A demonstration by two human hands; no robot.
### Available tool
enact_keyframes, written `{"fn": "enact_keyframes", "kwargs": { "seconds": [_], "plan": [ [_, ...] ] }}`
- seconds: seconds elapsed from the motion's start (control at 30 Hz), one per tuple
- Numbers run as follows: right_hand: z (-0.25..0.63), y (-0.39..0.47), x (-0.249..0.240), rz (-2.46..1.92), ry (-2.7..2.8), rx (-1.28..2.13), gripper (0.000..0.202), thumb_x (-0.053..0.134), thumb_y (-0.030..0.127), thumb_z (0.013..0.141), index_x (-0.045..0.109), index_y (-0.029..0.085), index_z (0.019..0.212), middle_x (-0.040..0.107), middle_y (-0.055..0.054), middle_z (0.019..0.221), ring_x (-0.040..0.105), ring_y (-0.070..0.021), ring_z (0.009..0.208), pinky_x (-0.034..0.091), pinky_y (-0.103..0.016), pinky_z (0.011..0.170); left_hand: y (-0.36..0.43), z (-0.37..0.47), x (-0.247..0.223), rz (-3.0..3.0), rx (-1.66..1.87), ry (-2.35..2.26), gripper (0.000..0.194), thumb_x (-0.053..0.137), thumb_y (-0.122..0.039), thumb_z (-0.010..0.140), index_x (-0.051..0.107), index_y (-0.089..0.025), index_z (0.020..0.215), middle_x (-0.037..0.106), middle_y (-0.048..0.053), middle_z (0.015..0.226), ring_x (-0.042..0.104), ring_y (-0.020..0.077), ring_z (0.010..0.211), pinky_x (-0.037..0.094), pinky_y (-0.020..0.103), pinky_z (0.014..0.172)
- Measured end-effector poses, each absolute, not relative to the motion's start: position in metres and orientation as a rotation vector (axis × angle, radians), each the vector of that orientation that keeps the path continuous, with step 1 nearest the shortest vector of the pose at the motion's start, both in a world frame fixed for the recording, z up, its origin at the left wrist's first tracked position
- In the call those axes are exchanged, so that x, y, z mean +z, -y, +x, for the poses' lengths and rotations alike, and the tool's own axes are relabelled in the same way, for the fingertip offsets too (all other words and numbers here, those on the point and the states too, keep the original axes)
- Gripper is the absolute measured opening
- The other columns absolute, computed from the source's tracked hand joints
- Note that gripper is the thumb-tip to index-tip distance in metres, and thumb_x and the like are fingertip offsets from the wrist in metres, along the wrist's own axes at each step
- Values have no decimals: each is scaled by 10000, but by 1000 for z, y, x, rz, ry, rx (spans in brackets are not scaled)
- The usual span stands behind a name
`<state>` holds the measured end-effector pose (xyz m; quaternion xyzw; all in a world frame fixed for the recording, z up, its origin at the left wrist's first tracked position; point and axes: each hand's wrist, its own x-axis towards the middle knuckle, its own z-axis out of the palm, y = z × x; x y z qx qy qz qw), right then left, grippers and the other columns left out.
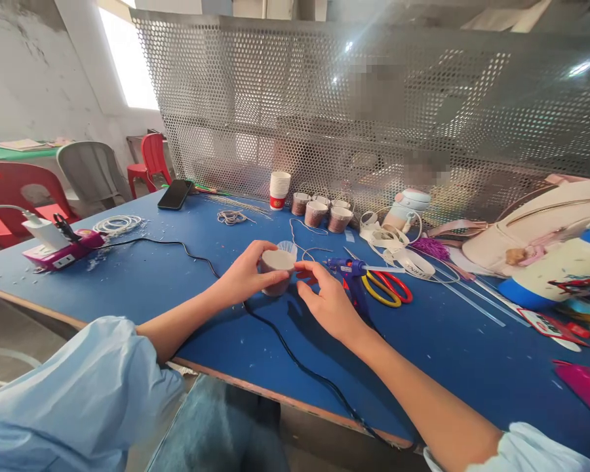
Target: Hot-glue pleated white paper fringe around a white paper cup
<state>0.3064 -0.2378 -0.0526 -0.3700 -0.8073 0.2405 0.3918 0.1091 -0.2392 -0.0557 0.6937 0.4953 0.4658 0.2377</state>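
Over the table's near middle, my left hand point(250, 267) is closed around the side of a small paper cup point(278, 261). Its wall looks wrapped in a greyish-brown covering, and its pale top faces up. A clear, pleated piece point(288, 248) shows just behind the rim. At the cup's right side is my right hand point(327, 298), thumb and fingers apart; the index fingertip is at the rim, and I cannot tell whether it touches. Right of that hand stand a blue glue gun point(351, 272) with a glue stick in its back and scissors point(386, 288) with red and yellow handles.
Several wrapped cups point(316, 214) and a stack of paper cups point(279, 190) line the perforated metal screen point(255, 105). White ribbon point(415, 263), a bottle point(555, 269) and a bag point(535, 216) lie right. A black cord point(295, 354) crosses the table from a power strip point(63, 252).
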Motion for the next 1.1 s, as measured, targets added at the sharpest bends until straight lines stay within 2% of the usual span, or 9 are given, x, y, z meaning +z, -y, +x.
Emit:
{"fn": "enact_keyframes", "kwargs": {
  "seconds": [0.17, 0.3, 0.37, 0.47, 0.53, 0.63, 0.8, 1.0, 1.1],
  "plan": [
    [308, 240, -48, -884, 2006, 451, 263, 462, 120, 821, 584, 208, 1037, 668, -52, 953, 641, -181, 870, 539, -338, 769, 243, 108, -49, 1814, 1044, -1238, 590, 696, -257, 673, 465, -187, 1212, 611, -4, 873, 586, 156, 757, 498, 280, 682],
    [316, 232, -45, -750, 2083, 221, 485, 436, 28, 773, 538, 232, 1201, 564, -96, 1293, 537, -219, 1174, 508, -404, 899, 246, 107, -42, 1918, 992, -1070, 546, 680, -218, 646, 501, -186, 1160, 634, 13, 956, 605, 173, 853, 505, 299, 770],
    [318, 230, -44, -682, 2187, 167, 458, 444, 7, 767, 559, 237, 1145, 555, -87, 1333, 500, -225, 1237, 467, -450, 976, 247, 106, -40, 1976, 959, -1039, 551, 690, -234, 645, 505, -182, 1162, 633, 25, 998, 602, 184, 896, 502, 311, 807],
    [321, 227, -47, -592, 2233, 144, 248, 488, 56, 832, 573, 223, 994, 647, -91, 1177, 590, -214, 1121, 488, -440, 951, 248, 104, -41, 1993, 892, -1024, 576, 698, -236, 646, 500, -187, 1185, 627, 24, 1008, 599, 189, 921, 498, 313, 821],
    [323, 226, -50, -543, 2229, 162, 169, 500, 97, 877, 564, 218, 976, 674, -83, 1079, 635, -191, 1022, 521, -391, 896, 247, 102, -43, 1969, 856, -1010, 585, 694, -226, 650, 496, -192, 1200, 623, 23, 1016, 598, 187, 928, 498, 310, 823],
    [327, 224, -53, -486, 2227, 143, 167, 491, 92, 899, 557, 224, 977, 677, -59, 994, 652, -163, 932, 542, -334, 825, 246, 100, -45, 1934, 836, -1001, 600, 697, -218, 646, 495, -194, 1210, 621, 20, 1014, 598, 186, 929, 501, 307, 820],
    [328, 224, -55, -383, 2221, -96, 163, 515, 64, 858, 536, 220, 901, 633, -81, 971, 610, -189, 898, 533, -358, 764, 246, 100, -46, 1932, 847, -1015, 605, 698, -219, 631, 508, -193, 1205, 616, 14, 1006, 598, 189, 930, 502, 311, 827],
    [324, 229, -53, -379, 2238, 37, 215, 526, 103, 857, 536, 225, 1034, 612, -76, 975, 603, -193, 912, 533, -378, 787, 248, 100, -44, 1901, 829, -992, 600, 669, -169, 623, 512, -193, 1201, 618, 5, 980, 596, 169, 893, 503, 278, 779],
    [326, 231, -52, -318, 2252, -21, 197, 533, 92, 864, 564, 233, 997, 618, -66, 945, 599, -191, 891, 532, -377, 767, 247, 98, -45, 1896, 803, -990, 616, 673, -173, 637, 505, -194, 1230, 640, 20, 1013, 619, 182, 910, 519, 292, 784]
  ]
}}
